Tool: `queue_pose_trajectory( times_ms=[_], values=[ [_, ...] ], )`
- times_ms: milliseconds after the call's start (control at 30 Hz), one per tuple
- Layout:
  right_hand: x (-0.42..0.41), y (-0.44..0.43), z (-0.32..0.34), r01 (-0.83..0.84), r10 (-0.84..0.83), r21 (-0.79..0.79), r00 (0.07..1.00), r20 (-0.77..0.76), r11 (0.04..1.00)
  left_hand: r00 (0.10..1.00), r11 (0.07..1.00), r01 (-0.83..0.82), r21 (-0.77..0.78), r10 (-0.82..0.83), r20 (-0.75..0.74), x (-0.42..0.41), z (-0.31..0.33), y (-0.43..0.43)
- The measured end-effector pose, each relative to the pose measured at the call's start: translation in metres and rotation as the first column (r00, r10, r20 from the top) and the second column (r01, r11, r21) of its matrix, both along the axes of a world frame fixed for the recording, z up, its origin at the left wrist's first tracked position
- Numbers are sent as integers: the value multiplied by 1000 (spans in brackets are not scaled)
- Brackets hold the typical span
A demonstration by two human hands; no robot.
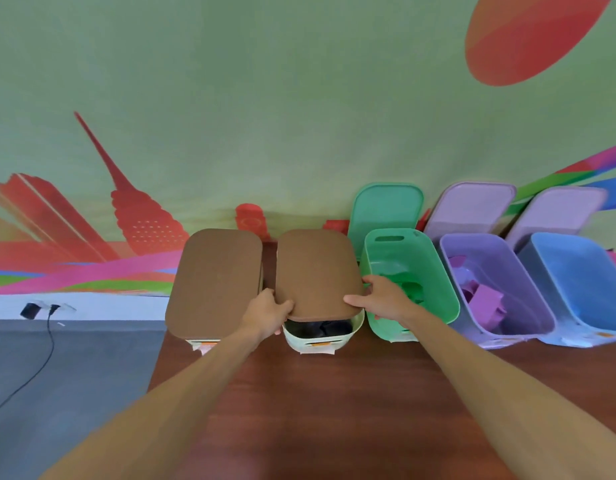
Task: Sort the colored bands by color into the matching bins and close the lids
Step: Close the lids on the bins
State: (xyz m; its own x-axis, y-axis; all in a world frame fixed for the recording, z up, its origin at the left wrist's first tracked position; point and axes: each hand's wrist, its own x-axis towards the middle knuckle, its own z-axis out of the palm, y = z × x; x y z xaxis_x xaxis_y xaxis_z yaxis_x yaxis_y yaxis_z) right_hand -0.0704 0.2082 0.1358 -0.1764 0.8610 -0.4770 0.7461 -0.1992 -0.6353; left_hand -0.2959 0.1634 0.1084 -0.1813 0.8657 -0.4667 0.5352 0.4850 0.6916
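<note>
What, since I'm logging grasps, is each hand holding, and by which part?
Both hold the brown lid over the pale bin: left hand at its near left corner, right hand at its near right corner.

Both bare forearms reach forward from the lower corners of the view and converge toward the middle. The left hand grips the near left edge of a flat brown rounded-rectangle lid, fingers curled over the rim with the knuckles up. The right hand holds the near right corner of the same lid, thumb stretched along the front edge and fingers bent against the side. Both wrists are nearly straight, palms turned toward each other
</note>
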Motion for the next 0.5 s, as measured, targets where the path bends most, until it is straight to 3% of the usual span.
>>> queue_pose_trajectory(
  times_ms=[200,500],
  values=[
    [11,8,-30,-132,130,69,991,38,989,977,999,-1,-46,-9,-212,16,-14,-12],
    [21,-1,-51,-262,241,121,957,162,957,967,996,-89,-23,81,-240,34,-17,-29]
  ],
)
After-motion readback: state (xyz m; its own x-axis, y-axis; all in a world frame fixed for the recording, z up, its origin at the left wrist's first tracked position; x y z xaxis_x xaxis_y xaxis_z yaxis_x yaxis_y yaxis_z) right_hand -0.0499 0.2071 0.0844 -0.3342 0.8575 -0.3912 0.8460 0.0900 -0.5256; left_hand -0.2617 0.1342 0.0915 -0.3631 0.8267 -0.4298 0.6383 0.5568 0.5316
